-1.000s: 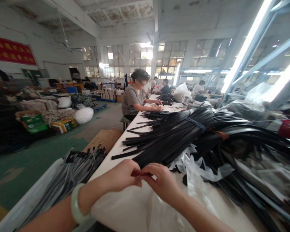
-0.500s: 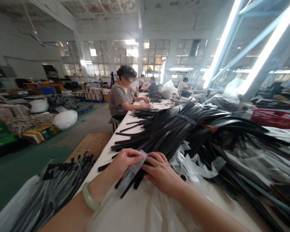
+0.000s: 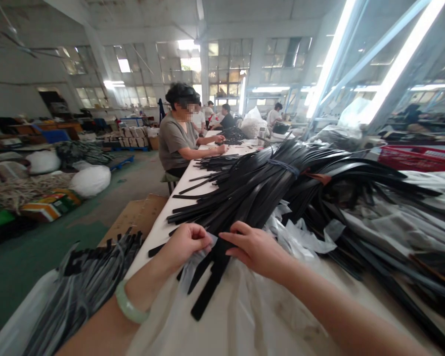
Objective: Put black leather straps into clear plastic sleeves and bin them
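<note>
My left hand (image 3: 185,248) is closed, thumb against fingers, on a strip of thin clear plastic film (image 3: 188,278) that hangs down toward the white table (image 3: 222,341). Opposite it, my right hand (image 3: 261,249) has its thumb and forefinger at the edge of a flat black strap (image 3: 209,291), whose end points toward me. Just beyond both hands lies a big bundle of black straps (image 3: 241,198), fanned out over the table and bound with a dark blue tie (image 3: 284,168). Crumpled white plastic (image 3: 304,240) sits right of my right hand.
Grey and black strips (image 3: 85,291) are heaped at the lower left, by a cardboard sheet (image 3: 135,220). A co-worker (image 3: 176,141) sits along the table's left side. At the right stands a red crate (image 3: 419,158); more black straps (image 3: 371,257) trail below it.
My hands have moved slightly apart, and the plastic film has shifted left with my left hand. A black strap's end now reaches farther toward me below my right hand. The view has tilted down.
</note>
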A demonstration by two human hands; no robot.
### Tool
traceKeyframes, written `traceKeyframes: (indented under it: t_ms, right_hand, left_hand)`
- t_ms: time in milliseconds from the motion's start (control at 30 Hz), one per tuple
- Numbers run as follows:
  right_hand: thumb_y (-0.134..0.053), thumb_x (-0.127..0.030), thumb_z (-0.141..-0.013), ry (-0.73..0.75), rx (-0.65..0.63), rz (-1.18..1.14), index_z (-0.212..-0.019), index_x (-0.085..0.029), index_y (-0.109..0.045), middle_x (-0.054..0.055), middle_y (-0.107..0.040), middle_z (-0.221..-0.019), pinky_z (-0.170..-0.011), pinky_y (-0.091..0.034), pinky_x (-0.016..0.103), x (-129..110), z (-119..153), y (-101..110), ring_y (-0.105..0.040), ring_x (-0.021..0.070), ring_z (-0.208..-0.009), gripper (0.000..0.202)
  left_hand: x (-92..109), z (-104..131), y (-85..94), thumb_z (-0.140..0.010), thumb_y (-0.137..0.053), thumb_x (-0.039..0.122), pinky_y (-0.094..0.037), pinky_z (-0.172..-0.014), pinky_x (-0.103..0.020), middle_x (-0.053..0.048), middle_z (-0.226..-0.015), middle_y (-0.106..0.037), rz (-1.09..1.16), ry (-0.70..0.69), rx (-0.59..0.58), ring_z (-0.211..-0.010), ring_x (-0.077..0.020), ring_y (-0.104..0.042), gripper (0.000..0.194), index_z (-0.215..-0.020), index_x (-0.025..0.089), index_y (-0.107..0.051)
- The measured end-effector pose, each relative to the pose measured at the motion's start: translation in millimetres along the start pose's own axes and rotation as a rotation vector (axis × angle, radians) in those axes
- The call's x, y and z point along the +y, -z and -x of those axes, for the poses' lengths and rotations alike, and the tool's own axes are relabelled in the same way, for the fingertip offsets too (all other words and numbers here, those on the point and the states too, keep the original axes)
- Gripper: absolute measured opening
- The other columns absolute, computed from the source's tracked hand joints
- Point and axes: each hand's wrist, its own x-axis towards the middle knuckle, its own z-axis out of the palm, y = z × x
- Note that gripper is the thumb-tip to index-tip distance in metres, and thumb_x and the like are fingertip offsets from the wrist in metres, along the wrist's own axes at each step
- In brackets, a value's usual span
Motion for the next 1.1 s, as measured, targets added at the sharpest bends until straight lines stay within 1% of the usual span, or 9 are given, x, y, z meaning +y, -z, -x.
traceKeyframes:
  t_ms: [200,333,467,533,600,733,800,933,1100]
  right_hand:
    - [-0.064,-0.029,-0.081,-0.204,0.190,-0.188,-0.081,-0.019,-0.063,0.005,-0.050,-0.096,-0.067,-0.048,0.027,-10.8,2.2,-22.5,-0.055,0.0135,-0.074,0.010]
    - [-0.060,-0.019,-0.080,-0.271,0.358,-0.209,-0.092,-0.020,-0.061,0.006,-0.049,-0.100,-0.070,-0.048,0.029,-15.4,2.8,-16.8,-0.054,0.0136,-0.073,0.012]
    - [-0.057,-0.025,-0.081,-0.373,0.449,-0.122,-0.094,-0.019,-0.058,0.007,-0.053,-0.100,-0.063,-0.044,0.029,-7.5,2.2,-6.3,-0.051,0.0118,-0.062,0.015]
    - [-0.055,-0.034,-0.083,-0.452,0.392,-0.084,-0.074,-0.018,-0.057,0.003,-0.056,-0.076,-0.055,-0.038,0.027,-1.5,0.9,-6.0,-0.047,0.0121,-0.056,0.018]
    - [-0.051,-0.046,-0.084,-0.523,0.235,-0.107,-0.052,-0.019,-0.048,0.000,-0.047,-0.051,-0.047,-0.029,0.026,2.1,-0.3,-9.2,-0.040,0.0110,-0.047,0.042]
    - [-0.054,-0.059,-0.078,-0.627,-0.102,-0.274,-0.041,-0.020,-0.036,-0.002,-0.035,-0.036,-0.040,-0.017,0.027,-3.0,-0.6,-14.9,-0.027,0.0074,-0.035,0.057]
    - [-0.058,-0.060,-0.075,-0.625,-0.106,-0.206,-0.040,-0.019,-0.036,-0.002,-0.037,-0.037,-0.041,-0.015,0.027,-10.1,0.5,-12.9,-0.026,0.0075,-0.036,0.058]
    - [-0.056,-0.057,-0.078,-0.530,0.057,-0.021,-0.042,-0.018,-0.045,0.001,-0.046,-0.043,-0.045,-0.017,0.027,-23.5,2.9,-7.5,-0.033,0.0091,-0.042,0.055]
    - [-0.057,-0.055,-0.078,-0.591,-0.082,-0.231,-0.044,-0.017,-0.051,-0.001,-0.047,-0.040,-0.041,-0.019,0.025,-25.2,1.3,-19.0,-0.036,0.0085,-0.039,0.051]
  left_hand:
    - [-5.6,-1.6,0.2,-0.058,-0.074,0.029,-0.037,-0.053,-0.022,-0.002,-0.055,-0.063,0.021,0.025,0.010,-0.050,-0.0101,-0.052,0.021,-0.057,0.013,-0.060]
    - [-8.2,-4.9,3.2,-0.061,-0.072,0.034,-0.034,-0.051,-0.022,0.000,-0.055,-0.059,-0.028,-0.002,0.094,-0.050,-0.0092,-0.048,0.024,-0.059,0.013,-0.062]
    - [-12.1,-10.5,10.0,-0.063,-0.070,0.035,-0.035,-0.055,-0.023,0.000,-0.059,-0.059,-0.129,-0.069,0.160,-0.055,-0.0103,-0.048,0.024,-0.062,0.012,-0.063]
    - [-13.8,-12.3,12.4,-0.064,-0.069,0.034,-0.034,-0.056,-0.023,0.001,-0.058,-0.057,-0.172,-0.099,0.176,-0.055,-0.0105,-0.047,0.023,-0.061,0.013,-0.061]
    - [-13.8,-12.4,12.8,-0.065,-0.067,0.034,-0.031,-0.054,-0.024,0.003,-0.055,-0.053,-0.205,-0.112,0.186,-0.053,-0.0100,-0.044,0.023,-0.059,0.014,-0.058]
    - [-10.3,-9.1,9.8,-0.066,-0.064,0.033,-0.028,-0.053,-0.024,0.005,-0.053,-0.046,-0.272,-0.117,0.176,-0.052,-0.0093,-0.038,0.024,-0.056,0.015,-0.051]
    - [-9.3,-7.9,8.4,-0.065,-0.064,0.032,-0.028,-0.053,-0.023,0.005,-0.052,-0.044,-0.287,-0.125,0.164,-0.053,-0.0093,-0.038,0.024,-0.055,0.016,-0.050]
    - [-10.2,-8.2,7.8,-0.063,-0.067,0.031,-0.029,-0.054,-0.023,0.005,-0.053,-0.045,-0.260,-0.134,0.153,-0.054,-0.0092,-0.038,0.026,-0.054,0.016,-0.048]
    - [-7.4,-8.1,4.7,-0.065,-0.069,0.027,-0.031,-0.055,-0.023,0.004,-0.057,-0.045,-0.244,-0.224,0.072,-0.056,-0.0090,-0.040,0.026,-0.053,0.016,-0.048]
